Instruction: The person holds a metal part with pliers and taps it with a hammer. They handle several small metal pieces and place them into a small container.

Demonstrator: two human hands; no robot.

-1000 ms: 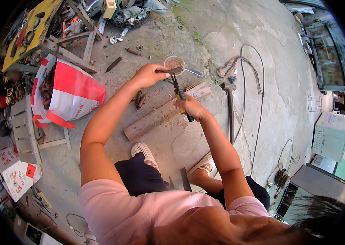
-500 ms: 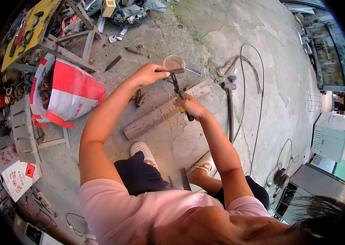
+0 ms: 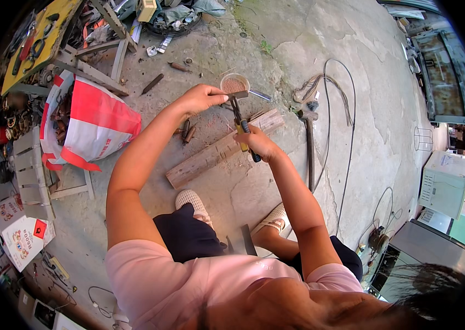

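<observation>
My left hand (image 3: 202, 100) is closed, its fingertips pinching one end of a short dark brown piece (image 3: 238, 94), perhaps rusty metal. My right hand (image 3: 260, 144) is wrapped round the yellow-and-black handles of a pair of pliers (image 3: 237, 114). The pliers' jaws point away from me and meet the brown piece from the near side; whether they bite it is too small to tell. Just beyond sits a round tub (image 3: 234, 84) of reddish-brown granules. Below my hands, a wooden beam (image 3: 205, 164) lies slantwise on the concrete floor.
A hammer (image 3: 310, 143) lies right of the beam, beside a looped cable (image 3: 355, 104). Rusty brown cylinders (image 3: 189, 135) lie near the beam's left side. Left stand a red-and-white bag (image 3: 100, 110) of brown parts and a yellow-topped bench (image 3: 34, 47) with tools.
</observation>
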